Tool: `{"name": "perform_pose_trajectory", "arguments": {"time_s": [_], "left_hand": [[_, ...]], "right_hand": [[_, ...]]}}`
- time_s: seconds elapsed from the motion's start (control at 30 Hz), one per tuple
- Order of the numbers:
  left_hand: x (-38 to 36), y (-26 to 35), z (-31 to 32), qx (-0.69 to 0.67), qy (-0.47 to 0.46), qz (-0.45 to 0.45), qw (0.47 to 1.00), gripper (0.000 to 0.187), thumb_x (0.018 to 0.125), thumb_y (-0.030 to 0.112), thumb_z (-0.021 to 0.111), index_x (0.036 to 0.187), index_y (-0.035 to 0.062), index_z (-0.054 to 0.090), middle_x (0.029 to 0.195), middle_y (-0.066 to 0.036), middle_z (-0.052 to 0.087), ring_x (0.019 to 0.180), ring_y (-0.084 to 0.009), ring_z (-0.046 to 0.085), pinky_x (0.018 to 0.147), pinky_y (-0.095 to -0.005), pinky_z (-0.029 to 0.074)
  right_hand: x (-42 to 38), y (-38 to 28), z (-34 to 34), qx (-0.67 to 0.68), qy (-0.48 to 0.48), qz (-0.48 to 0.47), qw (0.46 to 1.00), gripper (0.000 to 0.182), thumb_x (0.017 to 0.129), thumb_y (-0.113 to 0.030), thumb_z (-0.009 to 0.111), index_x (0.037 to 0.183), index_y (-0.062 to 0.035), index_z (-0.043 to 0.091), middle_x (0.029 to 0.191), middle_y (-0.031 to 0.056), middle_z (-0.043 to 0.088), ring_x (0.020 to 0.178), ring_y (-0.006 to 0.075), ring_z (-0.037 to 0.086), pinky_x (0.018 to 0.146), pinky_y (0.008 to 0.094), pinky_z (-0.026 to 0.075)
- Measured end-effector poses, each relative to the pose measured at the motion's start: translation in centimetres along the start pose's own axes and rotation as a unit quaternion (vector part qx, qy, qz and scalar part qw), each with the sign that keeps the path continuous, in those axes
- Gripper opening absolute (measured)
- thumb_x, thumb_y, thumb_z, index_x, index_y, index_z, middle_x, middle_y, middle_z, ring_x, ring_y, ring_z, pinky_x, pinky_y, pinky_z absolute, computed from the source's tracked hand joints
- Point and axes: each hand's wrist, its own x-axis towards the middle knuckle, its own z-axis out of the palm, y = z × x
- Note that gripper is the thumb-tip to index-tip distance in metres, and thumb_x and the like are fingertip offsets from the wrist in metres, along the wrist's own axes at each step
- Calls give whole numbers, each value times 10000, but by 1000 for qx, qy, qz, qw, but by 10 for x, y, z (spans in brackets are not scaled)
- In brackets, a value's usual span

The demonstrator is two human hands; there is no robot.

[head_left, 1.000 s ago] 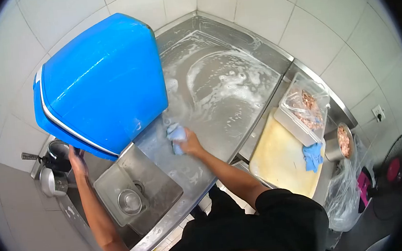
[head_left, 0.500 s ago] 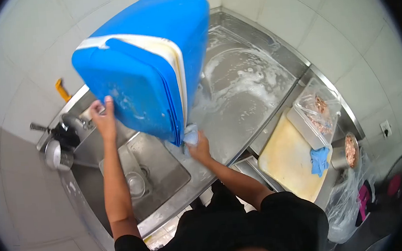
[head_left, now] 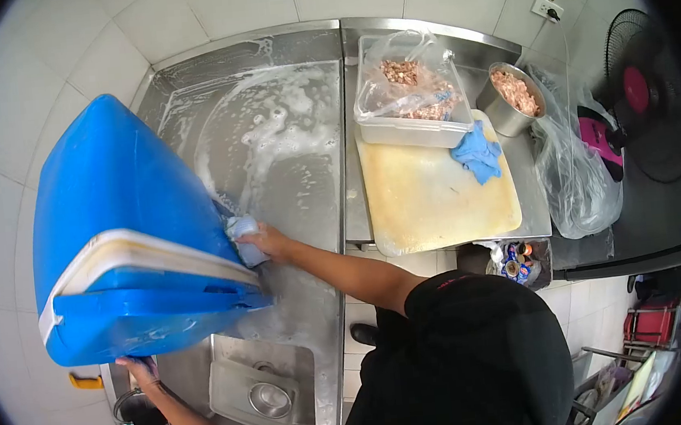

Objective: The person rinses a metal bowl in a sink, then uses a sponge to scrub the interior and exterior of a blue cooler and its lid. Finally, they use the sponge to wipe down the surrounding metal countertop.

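Observation:
A large blue cooler box [head_left: 121,163] with a white rim is tilted over the steel sink counter at the left, its lid side facing down and toward me. My left hand [head_left: 140,369] supports its lower edge, with the fingers partly hidden beneath the lid. My right hand [head_left: 266,242] grips a pale blue-white cloth [head_left: 246,238] against the right side of the cooler. White suds lie on the wet steel drainboard [head_left: 306,191] behind it.
A sink basin holds a plastic tray [head_left: 231,396] and metal bowl [head_left: 270,398]. To the right are a yellowed cutting board [head_left: 429,205], blue cloth [head_left: 479,154], plastic tub [head_left: 410,131] of meat, metal pot [head_left: 501,109], plastic bag [head_left: 577,184] and fan [head_left: 637,89].
The view has swung to the right. The cooler has tipped over further, its lid side now lower. My right hand and the cloth have moved along the cooler's side.

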Motion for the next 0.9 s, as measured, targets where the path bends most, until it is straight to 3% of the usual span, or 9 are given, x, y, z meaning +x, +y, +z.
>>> {"name": "perform_pose_trajectory", "arguments": {"time_s": [0.13, 0.23, 0.33, 0.4, 0.5, 0.57, 0.73, 0.83, 0.9], "left_hand": [[23, -18, 84, 42, -44, 29, 998, 880, 808, 735, 390, 1425, 121, 258, 1414, -89, 343, 1286, -260, 341, 1070, -444, 286], [69, -47, 123, 95, -62, 71, 991, 500, 964, 465, 395, 1221, 43, 465, 1167, -71, 535, 1059, -196, 517, 923, -347, 420], [100, -58, 189, 270, 36, 143, 951, 360, 932, 364, 512, 1042, 41, 627, 932, 0, 590, 822, -86, 507, 660, -268, 420], [89, -11, 254, 249, -19, 55, 967, 474, 859, 440, 621, 1052, 7, 630, 869, -28, 620, 723, -119, 527, 614, -302, 438], [111, -13, 301, 136, -99, 82, 982, 685, 785, 511, 687, 1231, 22, 507, 1117, -113, 617, 1022, -198, 582, 883, -348, 475], [115, -7, 335, 61, -154, 120, 979, 759, 751, 495, 728, 1272, 16, 456, 1149, -128, 599, 1018, -228, 586, 878, -365, 483], [121, 7, 390, 378, -50, -22, 924, 903, 795, 483, 677, 1371, -68, 251, 1342, -232, 436, 1262, -373, 410, 1038, -429, 353], [117, -7, 384, 530, -37, 41, 846, 831, 848, 422, 621, 1394, -67, 231, 1372, -245, 394, 1312, -407, 321, 1083, -447, 278], [109, -35, 338, 437, 28, 199, 877, 772, 855, 404, 610, 1386, -49, 282, 1405, -241, 368, 1291, -334, 394, 980, -434, 415]], "right_hand": [[2, -27, -32, 15, 95, -46, 994, 375, 766, -139, 699, 1108, -63, 566, 924, 49, 620, 785, 168, 593, 678, 328, 499], [23, -39, -63, 8, 188, -97, 977, 392, 762, -150, 696, 1113, -55, 550, 919, 62, 608, 775, 187, 592, 667, 351, 508], [16, -50, -85, -6, 312, -200, 929, 483, 775, -151, 677, 1191, -15, 473, 986, 111, 586, 814, 237, 591, 700, 377, 510], [-7, -60, -83, -65, 396, -196, 895, 409, 788, -112, 661, 1160, -6, 530, 1029, 125, 606, 874, 243, 608, 742, 381, 515], [-40, -46, -62, -80, 390, -277, 875, 364, 805, -72, 621, 1150, 6, 536, 1036, 109, 605, 853, 195, 606, 740, 340, 509], [-58, -33, -51, -96, 386, -261, 880, 349, 807, -60, 619, 1142, -3, 539, 1028, 105, 605, 877, 189, 600, 749, 336, 504], [-47, 14, -13, -354, 162, -305, 869, 364, 826, -67, 641, 1161, -10, 512, 1053, 88, 592, 945, 179, 570, 826, 324, 460], [29, 33, 36, -318, 135, -291, 892, 462, 765, -163, 709, 1145, 15, 516, 1046, 139, 578, 994, 258, 557, 901, 373, 416], [99, 38, 70, -257, 119, -321, 904, 471, 752, -195, 724, 1127, 14, 532, 1062, 150, 580, 1027, 261, 552, 907, 376, 415]]}}
